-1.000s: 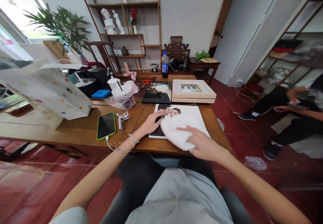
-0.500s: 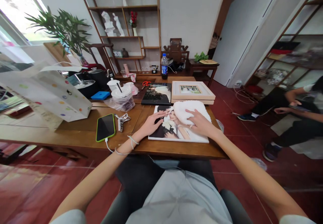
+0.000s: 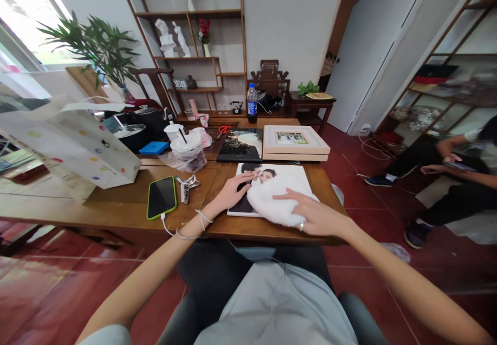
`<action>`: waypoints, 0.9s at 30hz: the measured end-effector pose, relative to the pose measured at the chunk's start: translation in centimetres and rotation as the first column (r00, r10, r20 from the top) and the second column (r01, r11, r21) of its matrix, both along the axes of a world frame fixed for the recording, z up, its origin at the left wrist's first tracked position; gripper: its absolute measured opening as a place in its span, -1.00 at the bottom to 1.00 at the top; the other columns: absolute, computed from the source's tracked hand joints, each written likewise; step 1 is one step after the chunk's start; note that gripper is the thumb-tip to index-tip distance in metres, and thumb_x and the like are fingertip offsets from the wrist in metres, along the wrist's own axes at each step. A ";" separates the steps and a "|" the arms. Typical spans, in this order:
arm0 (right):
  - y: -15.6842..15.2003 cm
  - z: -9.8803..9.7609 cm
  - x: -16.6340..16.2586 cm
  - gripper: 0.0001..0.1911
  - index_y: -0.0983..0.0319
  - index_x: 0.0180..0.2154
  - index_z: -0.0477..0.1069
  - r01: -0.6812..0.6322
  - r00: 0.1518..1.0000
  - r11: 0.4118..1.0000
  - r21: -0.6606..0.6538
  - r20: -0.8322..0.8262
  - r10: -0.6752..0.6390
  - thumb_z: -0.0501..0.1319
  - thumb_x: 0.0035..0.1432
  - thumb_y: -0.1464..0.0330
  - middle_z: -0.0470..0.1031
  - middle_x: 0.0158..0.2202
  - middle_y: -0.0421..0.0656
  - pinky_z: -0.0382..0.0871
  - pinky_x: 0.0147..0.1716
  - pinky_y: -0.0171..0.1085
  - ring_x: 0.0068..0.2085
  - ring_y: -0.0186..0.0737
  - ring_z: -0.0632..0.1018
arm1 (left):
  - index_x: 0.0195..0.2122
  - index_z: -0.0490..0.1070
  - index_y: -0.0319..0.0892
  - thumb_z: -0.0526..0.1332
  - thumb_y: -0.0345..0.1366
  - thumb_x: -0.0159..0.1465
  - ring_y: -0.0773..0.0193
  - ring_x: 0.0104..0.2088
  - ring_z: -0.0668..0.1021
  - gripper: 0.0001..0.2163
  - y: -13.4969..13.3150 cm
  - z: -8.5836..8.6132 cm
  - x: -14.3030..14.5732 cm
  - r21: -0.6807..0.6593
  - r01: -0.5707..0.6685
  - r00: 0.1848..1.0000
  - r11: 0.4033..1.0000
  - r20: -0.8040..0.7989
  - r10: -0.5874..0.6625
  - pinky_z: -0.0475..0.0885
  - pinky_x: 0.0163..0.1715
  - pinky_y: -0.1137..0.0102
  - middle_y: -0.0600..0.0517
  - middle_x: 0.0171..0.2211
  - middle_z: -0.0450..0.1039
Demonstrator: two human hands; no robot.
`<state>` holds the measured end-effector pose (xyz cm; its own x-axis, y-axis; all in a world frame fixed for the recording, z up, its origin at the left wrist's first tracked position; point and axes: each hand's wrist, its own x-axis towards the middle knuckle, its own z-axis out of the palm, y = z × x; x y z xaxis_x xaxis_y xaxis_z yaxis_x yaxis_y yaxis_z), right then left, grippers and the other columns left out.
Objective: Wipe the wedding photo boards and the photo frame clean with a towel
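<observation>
A large glossy photo print (image 3: 289, 173) lies flat on the wooden table (image 3: 116, 200) in front of me. My left hand (image 3: 231, 191) rests flat on its left edge, fingers spread, pinning it. My right hand (image 3: 314, 216) presses a fluffy white cloth (image 3: 272, 202) onto the near part of the print, fingers curved over the cloth. A ring shows on that hand.
A green-cased phone (image 3: 162, 197) on a cable and a metal clip (image 3: 187, 185) lie left of the print. Behind it sit a dark photo album (image 3: 241, 144) and a framed picture (image 3: 295, 141). A dotted paper bag (image 3: 73, 143) leans far left. A seated person (image 3: 454, 179) is right.
My right hand has drawn the white cloth back from the far end of the print to its near end. My left hand has stayed in place on the print's edge.
</observation>
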<state>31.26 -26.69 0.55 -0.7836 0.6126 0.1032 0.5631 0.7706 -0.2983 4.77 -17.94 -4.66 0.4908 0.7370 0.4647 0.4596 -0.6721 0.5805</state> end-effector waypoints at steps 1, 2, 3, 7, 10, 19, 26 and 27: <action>1.3 0.0 0.5 -0.84 0.26 -0.34 0.48 0.050 0.999 0.998 -0.022 -0.007 -0.050 0.14 0.06 0.38 0.23 0.16 -0.03 0.02 0.17 -0.04 0.24 -0.01 0.07 | 0.01 0.38 -0.17 0.06 -0.31 0.25 0.17 0.12 0.34 -0.68 0.0 -0.1 0.0 0.002 0.001 1.000 1.000 -0.001 -0.001 0.16 0.16 0.17 -0.05 0.05 0.37; 2.6 0.0 1.1 -0.81 0.27 -0.38 0.47 0.095 0.995 0.995 -0.026 -0.012 -0.095 0.15 0.09 0.30 0.23 0.16 -0.01 0.05 0.15 -0.03 0.24 0.03 0.06 | 0.02 0.37 -0.17 0.06 -0.31 0.25 0.17 0.12 0.34 -0.68 0.1 -0.1 0.0 0.003 0.004 1.000 1.000 0.000 -0.004 0.17 0.16 0.16 -0.05 0.05 0.37; 3.8 -0.1 1.6 -0.75 0.27 -0.40 0.45 0.126 0.992 0.992 -0.008 -0.018 -0.126 0.15 0.09 0.22 0.20 0.17 0.01 0.04 0.15 -0.01 0.24 0.06 0.05 | 0.02 0.37 -0.16 0.06 -0.31 0.25 0.17 0.12 0.34 -0.68 0.1 -0.1 0.0 0.002 0.006 1.000 1.000 0.001 -0.006 0.17 0.15 0.16 -0.05 0.06 0.37; 7.6 -0.7 3.3 -0.70 0.28 -0.39 0.41 0.157 0.988 0.981 0.113 -0.026 -0.155 0.12 0.11 0.17 0.09 0.22 0.04 -0.22 0.20 0.07 0.26 0.07 -0.02 | 0.02 0.37 -0.12 0.05 -0.33 0.26 0.18 0.11 0.35 -0.69 -0.1 0.0 0.0 -0.008 0.012 1.000 1.000 0.009 -0.012 0.18 0.15 0.15 -0.02 0.05 0.37; 8.1 -1.3 3.9 -0.75 0.30 -0.27 0.42 0.219 0.975 0.967 0.129 0.000 -0.220 0.05 0.16 0.30 0.17 0.18 0.09 -0.21 0.19 0.08 0.26 0.01 -0.03 | 0.02 0.36 -0.11 0.05 -0.34 0.26 0.19 0.12 0.34 -0.68 -0.1 0.1 0.1 -0.008 0.010 1.000 1.000 0.014 -0.010 0.18 0.15 0.17 -0.02 0.05 0.37; -0.5 -0.4 -0.5 -0.62 0.25 -0.21 0.47 0.078 0.992 0.983 0.163 0.089 -0.094 0.10 -0.12 0.54 0.08 0.23 0.00 -0.23 0.18 0.10 0.27 0.01 -0.06 | 0.00 0.38 -0.14 0.06 -0.33 0.25 0.19 0.11 0.35 -0.69 -0.2 0.0 0.1 0.008 -0.018 1.000 1.000 0.012 0.018 0.18 0.15 0.18 -0.03 0.04 0.39; -0.6 -0.7 -2.3 -0.61 0.25 -0.15 0.45 0.081 0.993 0.990 0.113 0.074 -0.089 0.11 -0.09 0.51 0.02 0.25 0.02 -0.20 0.19 0.06 0.27 -0.03 -0.05 | 0.01 0.37 -0.17 0.05 -0.31 0.25 0.18 0.11 0.35 -0.68 -0.3 0.1 0.1 0.000 -0.016 0.999 1.000 0.035 0.016 0.18 0.15 0.17 -0.06 0.05 0.37; 0.5 -0.8 -2.2 -0.59 0.25 -0.13 0.44 0.114 0.990 0.987 0.116 0.065 -0.122 0.10 -0.09 0.51 0.02 0.25 0.03 -0.19 0.18 0.07 0.27 -0.03 -0.05 | 0.02 0.36 -0.17 0.06 -0.30 0.25 0.17 0.11 0.35 -0.68 -0.2 0.0 0.1 0.000 -0.020 0.999 1.000 0.039 0.020 0.19 0.15 0.17 -0.06 0.05 0.37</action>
